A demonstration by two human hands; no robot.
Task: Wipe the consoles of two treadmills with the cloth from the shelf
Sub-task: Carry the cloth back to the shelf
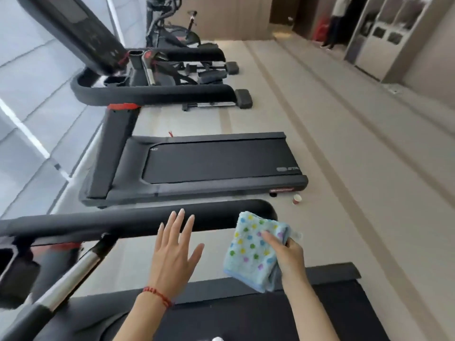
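**Gym floor: cloth in right hand, beside near treadmill handrail**

Beige flooring [320, 148] is running the length of a gym room, with exercise machines lining up along a window wall on the left of the view. A far treadmill [197, 166] is sitting in mid-frame, its black belt lying flat and its console [81, 28] rising at the upper left, angled and blurred. Beyond it, further machines [172, 33] are standing, too indistinct to identify. A small paper cup [297, 199] is resting on the floor just beside the far treadmill's rear corner. A person [334, 23] is standing in the distance near a doorway, next to a pale cabinet unit [384, 33].

The near treadmill's padded handrail [123, 222] is crossing the lower frame, with its belt [246, 316] lying below both forearms.

The left hand [172, 257] is hovering with its grip released, fingers spreading flat, fingertips overlapping the handrail in the picture; contact cannot be confirmed. A red bracelet [157, 295] is circling the left wrist.

The right hand [288, 254] is keeping its grip clenched on the cloth [256, 249], thumb pressing across the front face. The cloth, light blue with coloured dots, is folded and hanging in the air just right of the handrail's end, clear of both consoles.
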